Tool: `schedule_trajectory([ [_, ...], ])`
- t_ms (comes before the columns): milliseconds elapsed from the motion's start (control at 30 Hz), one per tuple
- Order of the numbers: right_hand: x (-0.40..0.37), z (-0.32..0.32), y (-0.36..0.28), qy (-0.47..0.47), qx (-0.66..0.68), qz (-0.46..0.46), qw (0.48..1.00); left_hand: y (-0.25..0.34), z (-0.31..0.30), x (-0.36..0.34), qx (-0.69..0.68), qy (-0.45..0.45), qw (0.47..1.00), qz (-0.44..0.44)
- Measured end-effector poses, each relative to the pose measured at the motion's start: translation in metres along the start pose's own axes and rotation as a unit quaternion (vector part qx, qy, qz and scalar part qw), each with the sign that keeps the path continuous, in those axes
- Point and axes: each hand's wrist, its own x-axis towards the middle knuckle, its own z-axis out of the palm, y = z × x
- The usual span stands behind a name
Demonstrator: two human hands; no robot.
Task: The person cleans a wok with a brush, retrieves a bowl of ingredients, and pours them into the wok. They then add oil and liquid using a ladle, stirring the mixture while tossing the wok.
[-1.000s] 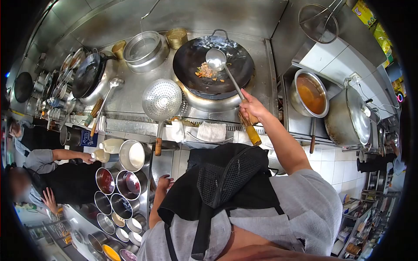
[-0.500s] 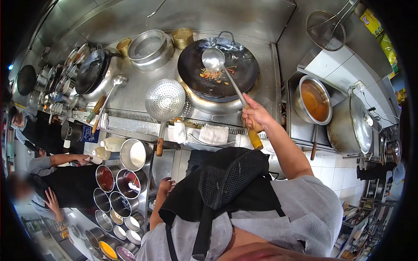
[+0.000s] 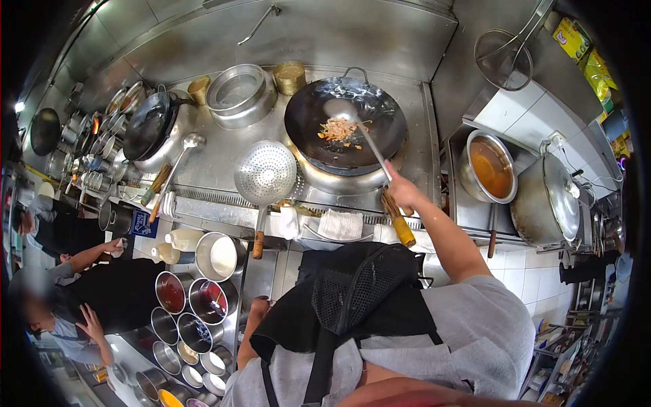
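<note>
My right hand (image 3: pixel 405 191) is closed around the long handle of a metal ladle (image 3: pixel 371 141) and reaches over the stove's front edge. The ladle's bowl lies inside a black wok (image 3: pixel 302 129), at the far side of a small heap of chopped food (image 3: pixel 338 130) with orange and pale bits. Just below my right hand a bamboo brush with a yellow end (image 3: pixel 403 232) stands at the stove edge. My left hand (image 3: pixel 260 306) hangs low beside the counter with the pots, its fingers mostly hidden.
A perforated skimmer (image 3: pixel 265 171) rests left of the wok, its handle jutting over the edge. Folded white cloths (image 3: pixel 340 225) lie in front. A soup pot (image 3: pixel 489 168) stands right. Sauce pots (image 3: pixel 171 293) fill the left counter, beside a co-worker (image 3: pixel 122 292).
The whole view has shifted, so the stove appears lower. The ladle's bowl has tilted, and the food sits in a tighter heap. My right hand is slightly further forward.
</note>
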Motion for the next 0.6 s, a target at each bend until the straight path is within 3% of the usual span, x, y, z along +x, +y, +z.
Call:
schedule_trajectory([
  [33,-0.027,-0.012,-0.015,0.002,0.001,0.002,1.0,-0.002,0.008,0.006,0.285,-0.048,0.951,0.113],
  [67,-0.046,-0.019,-0.024,-0.052,0.034,0.006,0.998,-0.001,0.009,0.0,0.158,0.055,0.979,0.115],
  [100,-0.058,-0.016,-0.026,-0.107,0.067,0.011,0.992,-0.003,0.01,0.001,0.034,0.057,0.995,0.073],
  [133,-0.059,-0.012,-0.016,-0.104,0.066,0.012,0.992,-0.003,0.011,0.005,-0.073,0.035,0.997,0.012],
  [200,-0.066,0.002,0.013,0.031,-0.088,-0.174,0.98,0.036,-0.022,-0.014,-0.312,0.007,0.943,-0.113],
  [267,-0.088,-0.001,0.006,0.005,-0.096,-0.131,0.987,0.089,-0.061,-0.045,-0.449,0.009,0.872,-0.194],
  [333,-0.089,-0.008,0.003,-0.019,-0.106,-0.09,0.99,0.097,-0.065,-0.041,-0.444,-0.003,0.876,-0.188],
  [433,-0.044,-0.025,0.02,0.042,-0.173,-0.038,0.983,0.12,-0.074,-0.041,-0.41,-0.008,0.89,-0.2],
  [467,-0.029,-0.032,0.035,0.073,-0.097,-0.093,0.988,0.127,-0.08,-0.039,-0.38,-0.003,0.899,-0.22],
  [500,-0.037,-0.038,0.007,0.07,-0.095,-0.095,0.988,0.124,-0.082,-0.037,-0.38,0.0,0.898,-0.222],
  [567,-0.061,-0.052,-0.036,0.09,0.07,0.057,0.992,0.117,-0.081,-0.031,-0.373,-0.011,0.911,-0.177],
  [600,-0.033,-0.037,-0.004,0.171,-0.005,0.005,0.985,0.12,-0.083,-0.023,-0.371,-0.015,0.916,-0.149],
])
